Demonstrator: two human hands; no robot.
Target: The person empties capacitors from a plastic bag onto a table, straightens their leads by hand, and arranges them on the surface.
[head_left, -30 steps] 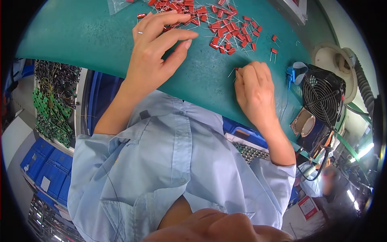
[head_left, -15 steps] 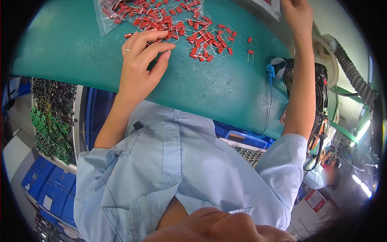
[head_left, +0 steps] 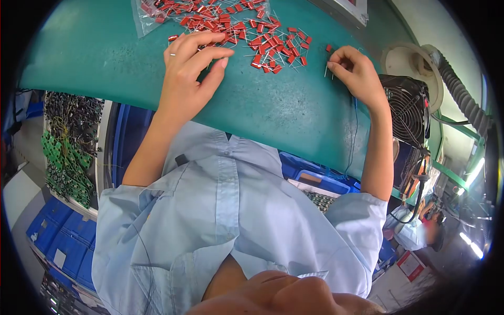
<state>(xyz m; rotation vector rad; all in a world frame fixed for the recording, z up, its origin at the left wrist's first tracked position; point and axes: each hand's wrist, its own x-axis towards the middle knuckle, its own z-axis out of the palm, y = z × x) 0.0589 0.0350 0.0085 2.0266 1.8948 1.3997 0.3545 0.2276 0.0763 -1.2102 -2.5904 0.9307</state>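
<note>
Many red film capacitors (head_left: 273, 44) with two long wire leads lie in a loose heap on the green mat (head_left: 273, 100). My left hand (head_left: 191, 65), with a ring on one finger, rests at the heap's near left edge, its fingers loosely bent and thumb apart; nothing shows in its grasp. On the right, my right hand (head_left: 357, 73) pinches a single capacitor between thumb and fingers. Its body is mostly hidden, but its leads (head_left: 326, 70) stick out beside the fingertips. Just beyond lies another lone capacitor (head_left: 328, 48).
A clear plastic bag (head_left: 148, 18) with more capacitors lies at the far left. To the right stand a black fan (head_left: 404, 110) and a ribbed hose (head_left: 462, 94). Green circuit boards (head_left: 65, 170) and blue bins (head_left: 68, 241) are at lower left. Another person (head_left: 412, 231) is at far right.
My right hand has come down from the far right edge to the lone capacitor and closed on it. My left hand stays at the heap; the whole view has shifted slightly.
</note>
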